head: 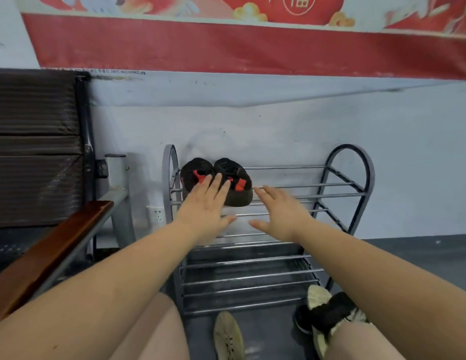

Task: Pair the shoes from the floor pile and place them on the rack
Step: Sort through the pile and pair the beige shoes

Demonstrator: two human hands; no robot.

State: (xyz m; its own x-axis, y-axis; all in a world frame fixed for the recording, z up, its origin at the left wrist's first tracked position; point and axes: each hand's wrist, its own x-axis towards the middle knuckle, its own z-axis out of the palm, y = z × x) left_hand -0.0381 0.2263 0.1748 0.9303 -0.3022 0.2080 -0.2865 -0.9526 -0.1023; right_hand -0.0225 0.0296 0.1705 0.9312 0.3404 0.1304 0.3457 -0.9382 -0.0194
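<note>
A pair of black shoes with red patches (235, 175) sits side by side at the left end of the top shelf of a grey metal shoe rack (351, 193). My left hand (206, 203) is spread flat, fingers straight, in front of the pair, its fingertips overlapping the shoes. My right hand (281, 214) is also spread with straight fingers, over the bars just right of the pair, holding nothing. On the floor in front of the rack lie a beige shoe sole-up (228, 336) and a heap of black and cream shoes (328, 313).
A dark chair with a wooden armrest (52, 253) and metal frame stands left of the rack. A white wall with a red banner (226, 45) is behind. My bare knees fill the lower edge. The lower rack shelves (247, 281) hold nothing.
</note>
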